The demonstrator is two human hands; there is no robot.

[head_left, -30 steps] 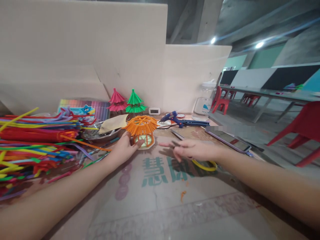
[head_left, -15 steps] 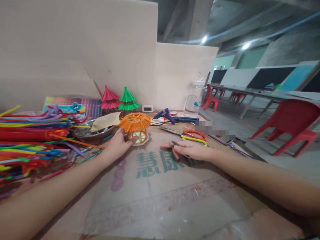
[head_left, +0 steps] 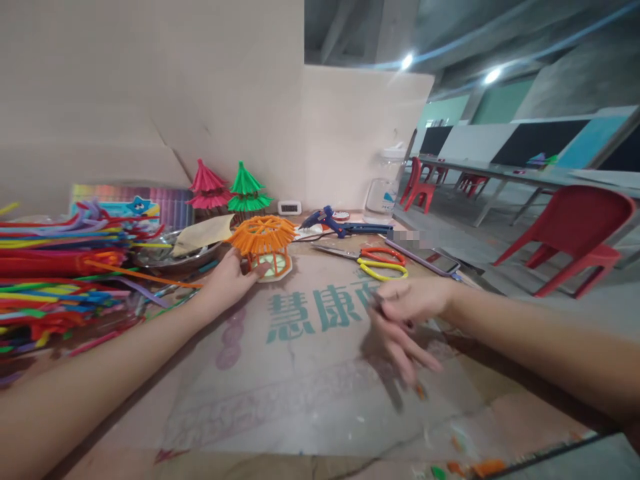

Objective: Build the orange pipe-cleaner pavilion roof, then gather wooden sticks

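Note:
My left hand (head_left: 233, 277) is closed on the near left side of a small model pavilion. The pavilion has an orange pipe-cleaner roof (head_left: 264, 233), thin orange posts and a pale round base (head_left: 277, 268), and it stands upright on the clear-covered work surface (head_left: 310, 373). My right hand (head_left: 403, 323) hangs over the right part of that surface, fingers apart and slightly blurred. Something dark shows by its thumb, too small to make out. Just beyond it lie scissors (head_left: 383, 263) with one red and one yellow handle loop.
Bundles of coloured pipe cleaners (head_left: 60, 267) fill the left side, near a metal bowl (head_left: 200, 250). Behind stand a pink tree (head_left: 207, 185), a green tree (head_left: 247, 188) and a small clock (head_left: 289, 207). A blue glue gun (head_left: 327, 220), a clear bottle (head_left: 385, 190) and a phone (head_left: 425, 255) are farther right.
My right hand has swung right and toward me, its fingers spreading downward. My left hand keeps hold of the pavilion. The whole view has shifted slightly.

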